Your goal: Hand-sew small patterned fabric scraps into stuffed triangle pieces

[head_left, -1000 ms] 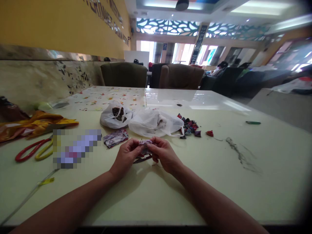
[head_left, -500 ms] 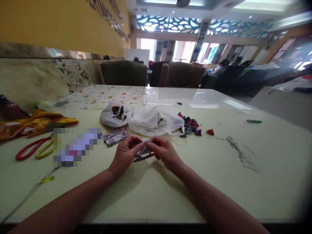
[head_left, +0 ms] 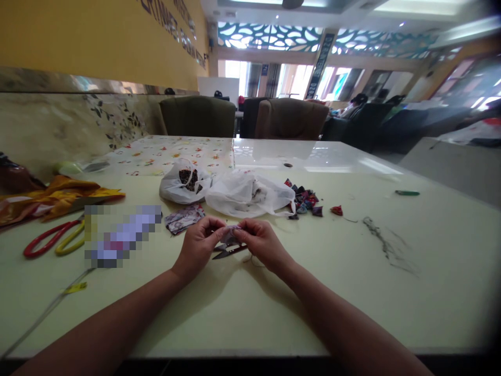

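Note:
Between my two hands is a small piece of light purple-grey fabric [head_left: 230,235]. My left hand [head_left: 202,243] pinches it on one side, while my right hand [head_left: 263,242] grips the other side with thumb and fingers. Under the fabric lie thread snips [head_left: 227,253], partly covered by my right hand. A thin thread [head_left: 255,261] loops on the table below that hand. Folded patterned cloth [head_left: 183,218] rests just beyond my left hand. Past my right hand sits a pile of small stuffed cloth pieces [head_left: 305,199], with one red piece [head_left: 336,210] apart from it.
Two white plastic bags [head_left: 183,185] [head_left: 242,194] stand behind my hands, the left one with dark grains. Red-and-yellow-handled scissors [head_left: 52,239], orange cloth [head_left: 58,198] and a blurred-out object [head_left: 125,237] lie left. Tangled threads [head_left: 381,240] and a green tool [head_left: 407,192] lie right.
Both hands stay nearly in place, still pinching the fabric. A little more of the snips' blades shows beneath it, and the whole view has shifted very slightly.

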### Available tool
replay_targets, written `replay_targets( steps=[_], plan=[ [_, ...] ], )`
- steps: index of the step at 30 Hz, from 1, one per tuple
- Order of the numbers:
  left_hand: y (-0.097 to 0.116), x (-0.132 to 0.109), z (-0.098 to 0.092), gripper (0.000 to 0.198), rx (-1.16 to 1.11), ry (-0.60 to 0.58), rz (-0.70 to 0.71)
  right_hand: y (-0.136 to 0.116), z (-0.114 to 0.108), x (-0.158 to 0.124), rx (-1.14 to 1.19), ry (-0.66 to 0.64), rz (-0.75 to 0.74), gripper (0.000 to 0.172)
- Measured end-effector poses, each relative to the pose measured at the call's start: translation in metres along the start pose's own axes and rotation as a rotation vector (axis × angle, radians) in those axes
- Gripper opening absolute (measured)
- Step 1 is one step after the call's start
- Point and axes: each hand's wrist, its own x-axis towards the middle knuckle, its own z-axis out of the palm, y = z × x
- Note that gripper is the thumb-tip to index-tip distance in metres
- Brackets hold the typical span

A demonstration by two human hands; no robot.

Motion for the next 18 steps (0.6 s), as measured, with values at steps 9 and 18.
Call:
replay_targets(
  steps=[9, 18],
  plan=[
    [0.0034, -0.0002, 0.0003, 0.023, 0.039, 0.026, -0.008, -0.0021, -0.0028, -0.0039, -0.454, 0.158, -0.316, 0.021],
    [0.0011, 0.0013, 0.0031, 0.026, -0.015, -0.011, -0.083, -0.0076, -0.0085, -0.0061, -0.583, 0.229, -0.386, 0.014]
  ],
)
